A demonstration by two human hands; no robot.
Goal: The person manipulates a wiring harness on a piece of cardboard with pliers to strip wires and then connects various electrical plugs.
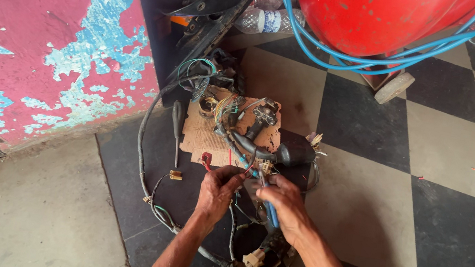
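hands (253,196) closed on wiring harness (235,146), blue-handled tool (268,211)

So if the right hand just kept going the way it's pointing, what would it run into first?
The right hand points up-left toward the left hand. Most likely it would first meet the wire bundle between them, then the torn cardboard beyond, though depth is unclear.

Checkered floor (437,159) of black and pale grey tiles, dusty, in soft daylight; red tank (371,12) stands at the top of the view; left of the tank a dark pink wall (22,10) with paint peeling to pale blue patches; below the wall, plain grey concrete slabs (41,210); blue hoses (389,61) loop around the tank's underside; small grey wheel (394,87) just under the tank; clear plastic bottle (265,20) lying just left of the tank.
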